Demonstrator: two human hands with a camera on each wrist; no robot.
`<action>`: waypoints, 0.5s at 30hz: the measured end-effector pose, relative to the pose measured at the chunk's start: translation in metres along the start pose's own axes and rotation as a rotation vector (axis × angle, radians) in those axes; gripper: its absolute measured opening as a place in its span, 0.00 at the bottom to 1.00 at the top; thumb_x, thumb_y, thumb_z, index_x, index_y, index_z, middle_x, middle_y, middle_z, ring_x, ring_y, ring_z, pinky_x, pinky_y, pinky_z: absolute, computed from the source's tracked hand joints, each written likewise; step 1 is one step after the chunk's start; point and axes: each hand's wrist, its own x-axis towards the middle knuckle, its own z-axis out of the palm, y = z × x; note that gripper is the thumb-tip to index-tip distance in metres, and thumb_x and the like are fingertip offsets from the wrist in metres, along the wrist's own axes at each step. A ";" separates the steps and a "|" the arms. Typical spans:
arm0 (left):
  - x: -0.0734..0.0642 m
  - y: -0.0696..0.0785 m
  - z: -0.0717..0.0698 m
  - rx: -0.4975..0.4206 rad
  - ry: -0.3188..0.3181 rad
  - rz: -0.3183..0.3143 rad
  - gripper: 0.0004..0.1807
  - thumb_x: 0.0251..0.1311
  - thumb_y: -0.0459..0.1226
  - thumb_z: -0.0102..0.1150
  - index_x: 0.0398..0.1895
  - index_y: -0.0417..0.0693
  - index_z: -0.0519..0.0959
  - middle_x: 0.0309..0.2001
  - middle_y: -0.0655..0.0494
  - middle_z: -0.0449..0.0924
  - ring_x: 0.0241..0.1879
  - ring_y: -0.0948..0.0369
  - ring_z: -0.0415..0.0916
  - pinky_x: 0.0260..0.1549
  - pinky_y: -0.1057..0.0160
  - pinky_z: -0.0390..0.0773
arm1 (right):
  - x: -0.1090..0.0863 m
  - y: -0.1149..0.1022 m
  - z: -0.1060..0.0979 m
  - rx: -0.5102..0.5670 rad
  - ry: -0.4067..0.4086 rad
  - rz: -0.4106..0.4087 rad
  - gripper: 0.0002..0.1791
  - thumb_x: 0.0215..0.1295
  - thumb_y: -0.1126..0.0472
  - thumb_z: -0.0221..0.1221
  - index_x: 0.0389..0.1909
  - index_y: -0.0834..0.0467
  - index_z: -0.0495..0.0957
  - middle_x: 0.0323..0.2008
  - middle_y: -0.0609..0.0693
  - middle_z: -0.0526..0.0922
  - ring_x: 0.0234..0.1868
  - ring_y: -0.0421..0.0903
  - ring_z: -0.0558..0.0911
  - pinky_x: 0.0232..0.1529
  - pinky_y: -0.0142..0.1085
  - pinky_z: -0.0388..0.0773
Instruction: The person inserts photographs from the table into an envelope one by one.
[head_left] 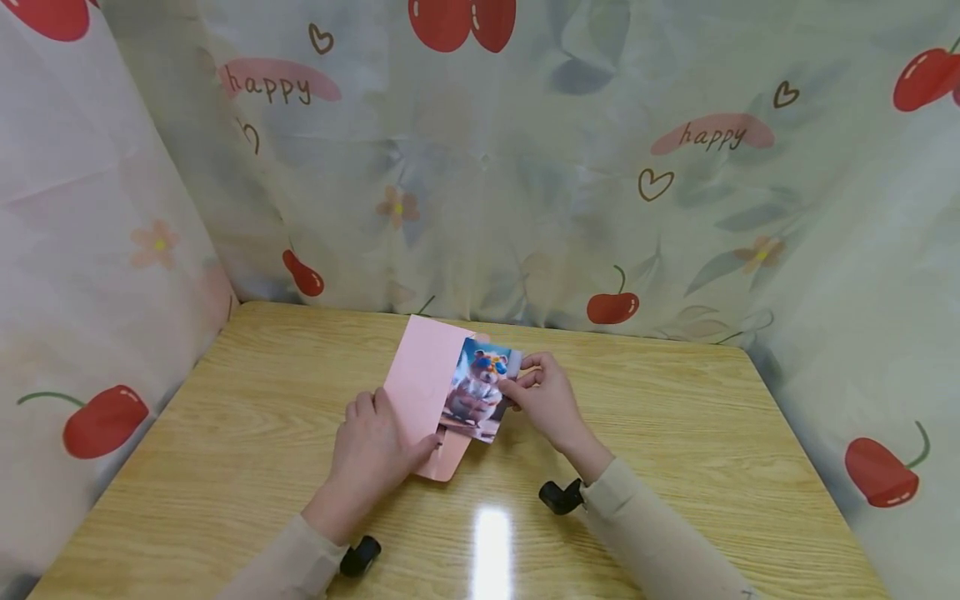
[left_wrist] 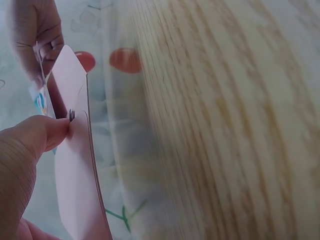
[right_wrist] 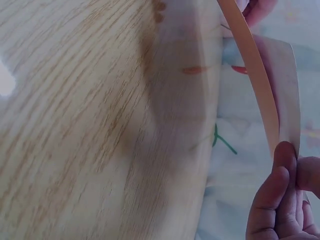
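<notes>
A pink paper envelope [head_left: 423, 367] is held tilted above the table, its flap turned out toward the right. My left hand [head_left: 375, 442] grips it at the lower left, the thumb over the front by the opening, as the left wrist view shows up close. A picture card [head_left: 480, 392] with a cartoon bear in coloured sunglasses overlaps the envelope's open side, its left edge against the pink paper. My right hand [head_left: 550, 400] pinches the card's right edge between thumb and fingers. In the right wrist view the card's pale back [right_wrist: 287, 85] shows beside the flap [right_wrist: 252, 70].
The wood-grain table [head_left: 262, 400] extends around both hands, with a bright light reflection near its front. A patterned curtain [head_left: 487, 167] with cherries and hearts stands along the back and both sides. Black camera mounts [head_left: 561, 497] sit at both wrists.
</notes>
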 end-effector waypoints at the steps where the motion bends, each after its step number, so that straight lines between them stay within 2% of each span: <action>1: 0.000 0.000 0.000 -0.002 0.005 0.002 0.60 0.40 0.70 0.63 0.58 0.26 0.63 0.49 0.34 0.67 0.47 0.43 0.66 0.42 0.46 0.75 | 0.000 0.001 0.000 -0.006 -0.014 0.004 0.27 0.58 0.59 0.69 0.51 0.63 0.66 0.31 0.59 0.79 0.30 0.61 0.82 0.32 0.45 0.80; 4: 0.000 -0.001 0.001 -0.011 0.022 0.015 0.59 0.40 0.69 0.63 0.57 0.25 0.64 0.48 0.34 0.67 0.47 0.42 0.66 0.42 0.46 0.74 | 0.000 -0.001 0.003 -0.016 -0.048 0.009 0.27 0.57 0.60 0.69 0.51 0.64 0.66 0.31 0.59 0.80 0.29 0.60 0.82 0.32 0.45 0.81; 10: 0.000 -0.001 0.002 -0.023 0.042 0.037 0.59 0.40 0.69 0.62 0.58 0.24 0.63 0.47 0.34 0.66 0.47 0.42 0.66 0.41 0.46 0.74 | -0.001 -0.004 0.008 -0.017 -0.082 0.013 0.23 0.58 0.60 0.68 0.48 0.61 0.68 0.32 0.58 0.79 0.33 0.63 0.82 0.37 0.53 0.80; 15: 0.000 -0.001 0.002 -0.017 0.020 0.022 0.60 0.40 0.70 0.62 0.59 0.25 0.62 0.49 0.34 0.66 0.48 0.43 0.65 0.42 0.46 0.73 | -0.001 -0.006 0.011 0.018 -0.052 0.006 0.17 0.62 0.61 0.64 0.48 0.61 0.71 0.35 0.58 0.80 0.30 0.55 0.83 0.38 0.53 0.80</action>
